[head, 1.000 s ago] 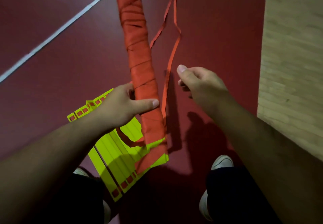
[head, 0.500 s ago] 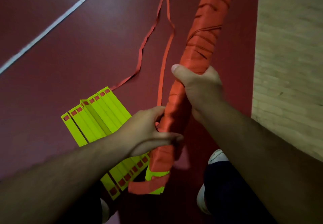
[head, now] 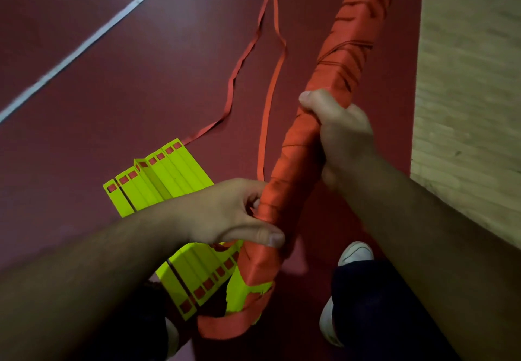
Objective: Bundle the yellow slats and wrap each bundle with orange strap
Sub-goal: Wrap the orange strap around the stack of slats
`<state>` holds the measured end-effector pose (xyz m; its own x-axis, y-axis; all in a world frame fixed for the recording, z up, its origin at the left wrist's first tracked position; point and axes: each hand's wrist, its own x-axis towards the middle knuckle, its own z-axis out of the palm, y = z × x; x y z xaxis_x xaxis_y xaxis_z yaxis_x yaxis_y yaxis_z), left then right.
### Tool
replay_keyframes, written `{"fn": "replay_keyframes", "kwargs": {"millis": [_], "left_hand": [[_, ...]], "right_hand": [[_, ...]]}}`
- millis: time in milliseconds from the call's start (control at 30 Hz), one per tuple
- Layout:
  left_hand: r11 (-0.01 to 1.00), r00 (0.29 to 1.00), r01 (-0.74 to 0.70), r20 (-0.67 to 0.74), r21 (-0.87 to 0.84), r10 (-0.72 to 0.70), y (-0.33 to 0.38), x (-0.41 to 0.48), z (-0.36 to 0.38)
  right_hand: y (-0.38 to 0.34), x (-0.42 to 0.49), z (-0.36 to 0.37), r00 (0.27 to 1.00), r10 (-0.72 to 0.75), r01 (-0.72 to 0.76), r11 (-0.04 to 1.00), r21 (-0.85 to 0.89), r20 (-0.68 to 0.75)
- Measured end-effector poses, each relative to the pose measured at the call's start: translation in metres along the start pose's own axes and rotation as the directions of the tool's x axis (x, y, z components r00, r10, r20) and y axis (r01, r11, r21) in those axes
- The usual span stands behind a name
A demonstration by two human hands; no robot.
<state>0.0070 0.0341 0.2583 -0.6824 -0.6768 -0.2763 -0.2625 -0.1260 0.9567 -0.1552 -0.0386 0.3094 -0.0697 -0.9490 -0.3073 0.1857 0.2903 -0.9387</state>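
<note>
A long bundle of slats wrapped in orange strap (head: pixel 335 78) slants from the top right down to the lower middle, where its yellow end shows. My left hand (head: pixel 234 214) grips its lower part, thumb across the front. My right hand (head: pixel 338 132) grips it higher up. Several loose yellow slats (head: pixel 166 177) with red square holes lie flat on the floor under my left arm. Two loose runs of orange strap (head: pixel 270 90) trail across the floor toward the top.
The floor is dark red with a white line (head: pixel 84 43) crossing at upper left. A pale wooden floor strip (head: pixel 468 93) runs down the right side. My white shoes (head: pixel 355 253) stand below the bundle.
My right hand let the loose strap go and took hold of the wrapped bundle. The bundle tilted from leaning upper left to leaning upper right. My left hand slid lower on it.
</note>
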Motion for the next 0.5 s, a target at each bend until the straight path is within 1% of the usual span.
{"fn": "replay_keyframes", "kwargs": {"millis": [67,133,200,267,333,367,400,433,467,500], "left_hand": [[0.999,0.999,-0.013,0.051,-0.043,0.015,0.006,-0.004,0.001],[0.997,0.999,-0.016,0.032,-0.072,0.019,0.009,-0.006,0.001],[0.993,0.999,-0.019,-0.044,-0.114,0.014,0.008,-0.005,0.003],[0.994,0.984,0.001,-0.177,-0.110,-0.020,0.006,-0.001,0.008],[0.998,0.928,0.057,-0.370,0.013,-0.048,0.006,0.002,0.011],[0.987,0.897,0.114,-0.439,0.109,-0.055,0.006,0.004,0.011],[0.968,0.880,0.163,-0.472,0.193,-0.054,0.005,0.005,0.011],[0.955,0.881,0.171,-0.471,0.240,-0.040,0.006,0.005,0.011],[0.955,0.896,0.151,-0.444,0.255,-0.023,0.005,0.005,0.011],[0.970,0.920,0.101,-0.392,0.221,-0.007,0.004,0.005,0.011]], "right_hand": [[-0.003,-0.004,-0.001,0.995,0.023,-0.031,0.996,0.089,0.097],[-0.006,-0.006,-0.002,0.981,0.053,-0.080,0.987,0.142,0.185],[-0.008,-0.005,-0.003,0.974,0.073,-0.110,0.979,0.171,0.213],[-0.006,-0.003,0.000,0.984,0.068,-0.088,0.989,0.120,0.162],[-0.001,-0.004,0.004,0.991,0.067,-0.069,0.998,0.012,0.112],[0.003,-0.003,0.005,0.993,0.069,-0.066,0.997,-0.033,0.100],[0.007,-0.003,0.006,0.993,0.073,-0.068,0.996,-0.057,0.088],[0.009,-0.003,0.006,0.994,0.079,-0.074,0.995,-0.060,0.079],[0.010,-0.003,0.005,0.993,0.091,-0.088,0.995,-0.051,0.069],[0.009,-0.002,0.004,0.992,0.109,-0.107,0.994,-0.032,0.064]]}}
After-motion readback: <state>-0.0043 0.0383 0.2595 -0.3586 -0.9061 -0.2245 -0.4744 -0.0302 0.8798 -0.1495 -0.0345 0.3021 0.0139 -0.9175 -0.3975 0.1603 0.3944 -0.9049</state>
